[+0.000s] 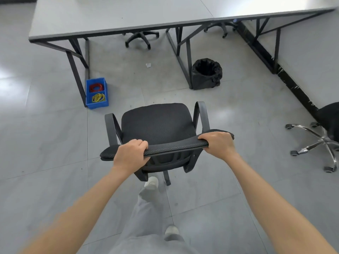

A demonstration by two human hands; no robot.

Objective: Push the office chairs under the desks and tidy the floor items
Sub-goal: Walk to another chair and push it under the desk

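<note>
Two hands grip one chair.

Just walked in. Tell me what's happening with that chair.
A person stands behind a black office chair, gripping the top of its backrest with the left hand and the right hand. The chair faces the grey desk but sits out on the open floor, not yet under it. Ahead on the floor are a blue bin of rubber bands by the desk leg, a black waste bin, and a small white scrap. Another chair, with a chrome base, stands off to the right.
</note>
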